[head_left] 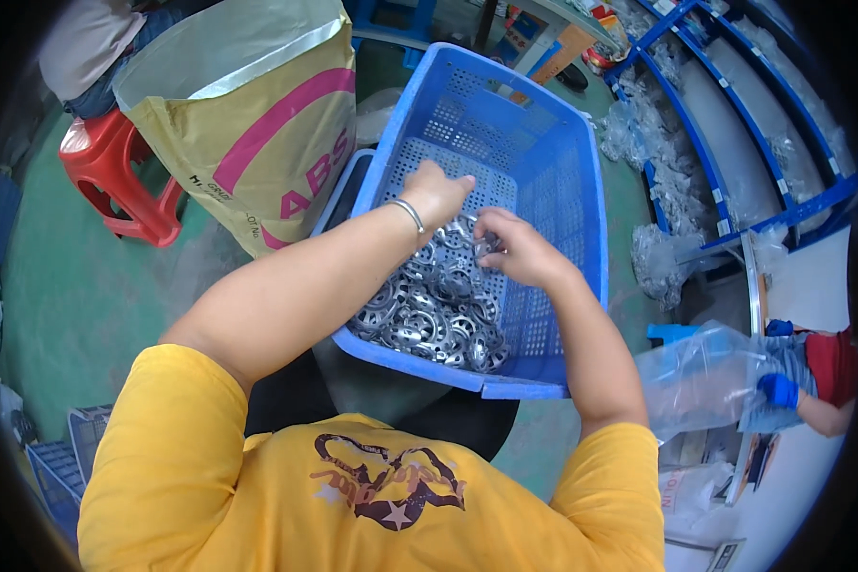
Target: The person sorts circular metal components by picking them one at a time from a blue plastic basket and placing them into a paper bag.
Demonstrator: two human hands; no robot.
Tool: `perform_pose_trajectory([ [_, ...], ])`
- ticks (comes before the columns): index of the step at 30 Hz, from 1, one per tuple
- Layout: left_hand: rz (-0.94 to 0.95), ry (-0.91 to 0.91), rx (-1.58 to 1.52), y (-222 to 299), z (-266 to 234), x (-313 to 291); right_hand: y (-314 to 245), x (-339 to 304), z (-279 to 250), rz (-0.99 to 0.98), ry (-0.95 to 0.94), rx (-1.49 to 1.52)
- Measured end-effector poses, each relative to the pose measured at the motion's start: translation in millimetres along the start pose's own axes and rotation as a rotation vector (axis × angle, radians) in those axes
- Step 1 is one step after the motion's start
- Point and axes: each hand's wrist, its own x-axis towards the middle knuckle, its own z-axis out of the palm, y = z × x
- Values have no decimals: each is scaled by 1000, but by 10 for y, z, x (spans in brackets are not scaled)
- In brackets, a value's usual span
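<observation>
A blue perforated plastic basket (593, 276) stands in front of me, tilted in view. Its near left part holds a heap of shiny silver round parts with cut-outs (429, 319). My left hand (437, 195), with a metal bangle at the wrist, is over the heap's far edge; its thumb points right, and the other fingers are mostly hidden. To its right, my right hand (517, 248) has its thumb and fingers curled round a shiny round part (487, 247), partly covered by the fingers.
A large open paper sack (281, 143) stands left of the basket, near a red stool (124, 181) where a person sits. Blue shelving (705, 181) with clear-bagged goods is at right. Below it, another person wearing blue gloves (779, 390) handles a clear plastic bag (701, 377).
</observation>
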Motion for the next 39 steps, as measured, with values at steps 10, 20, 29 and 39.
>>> perform_pose_trajectory([
  [10,-37,-670,-766,219,-130,-154,-204,-151,-203,183,352,963],
  [20,181,-339,-569,224,-109,-239,-211,-129,-184,-147,524,1105],
  [29,244,-692,-800,272,-143,-275,-363,-195,-234,-398,848,149],
  [39,122,-781,-1053,311,-430,-335,104,2,-293,-155,970,405],
])
